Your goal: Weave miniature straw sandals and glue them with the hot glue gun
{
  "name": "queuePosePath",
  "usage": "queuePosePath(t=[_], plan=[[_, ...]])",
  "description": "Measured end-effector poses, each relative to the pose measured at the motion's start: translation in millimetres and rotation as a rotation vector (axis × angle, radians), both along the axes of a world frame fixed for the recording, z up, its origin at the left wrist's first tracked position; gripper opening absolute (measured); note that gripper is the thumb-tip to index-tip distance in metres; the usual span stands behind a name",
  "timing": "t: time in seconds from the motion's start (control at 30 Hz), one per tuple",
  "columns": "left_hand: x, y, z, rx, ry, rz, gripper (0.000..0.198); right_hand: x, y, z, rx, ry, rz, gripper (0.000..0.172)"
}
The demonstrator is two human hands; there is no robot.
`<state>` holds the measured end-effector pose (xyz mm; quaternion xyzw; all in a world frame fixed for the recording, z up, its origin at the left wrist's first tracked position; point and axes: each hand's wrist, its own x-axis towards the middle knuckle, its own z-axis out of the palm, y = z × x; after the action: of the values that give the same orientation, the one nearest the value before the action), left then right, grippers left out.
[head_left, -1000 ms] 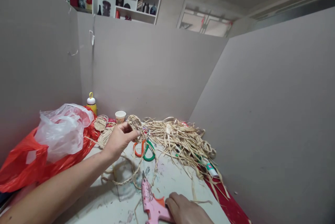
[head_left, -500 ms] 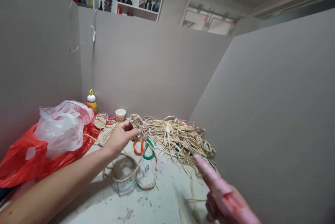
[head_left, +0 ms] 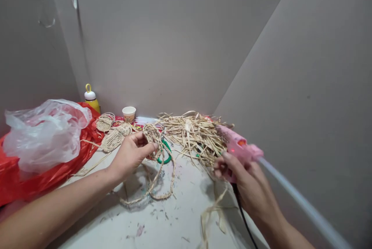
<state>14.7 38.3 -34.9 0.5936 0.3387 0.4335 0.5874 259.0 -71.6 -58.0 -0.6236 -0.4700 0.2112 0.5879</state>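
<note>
My left hand point(head_left: 134, 152) pinches a small coil of braided straw cord point(head_left: 151, 134) between thumb and fingers. From the coil a loose length of braid point(head_left: 162, 196) loops down over the table. On the right, my right hand point(head_left: 247, 175) is wrapped round a pink hot glue gun point(head_left: 240, 149), its nozzle towards the straw pile. A red light glows on the gun's side, and a long whitish glue stick point(head_left: 302, 196) sticks out of its back. Behind the held coil lie scissors with a green handle point(head_left: 166, 154), partly hidden by the braid.
A heap of dry straw strips point(head_left: 192, 132) spreads along the back. At left are red and clear plastic bags point(head_left: 49, 136), a yellow bottle point(head_left: 92, 101), a paper cup point(head_left: 129, 114) and cord bundles point(head_left: 116, 135). The gun's black cable point(head_left: 244, 216) trails down. Grey partitions point(head_left: 162, 47) stand around.
The glue gun has come up and turned upright in my right hand, its glue stick now showing. My left hand still holds the coil. The view has tipped down, losing the shelves.
</note>
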Motion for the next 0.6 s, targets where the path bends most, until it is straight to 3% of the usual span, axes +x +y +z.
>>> queuePosePath(t=[0.17,0.27,0.43,0.6], plan=[[9.8,1.0,-14.4,-0.055,0.068,0.046,0.016,-5.4,7.7,-5.6,0.100,0.299,0.140,0.023],[16.2,0.6,-23.5,-0.083,0.101,0.051,0.019,-18.2,1.5,-21.2,-0.008,0.359,0.247,0.029],[23.0,0.3,-38.4,-0.098,0.146,0.057,0.015,-42.1,-8.5,-48.6,-0.130,0.238,0.195,0.027],[23.9,-3.3,-45.2,-0.095,0.150,0.084,0.008,-53.0,-8.7,-48.8,-0.093,0.023,0.257,0.032]])
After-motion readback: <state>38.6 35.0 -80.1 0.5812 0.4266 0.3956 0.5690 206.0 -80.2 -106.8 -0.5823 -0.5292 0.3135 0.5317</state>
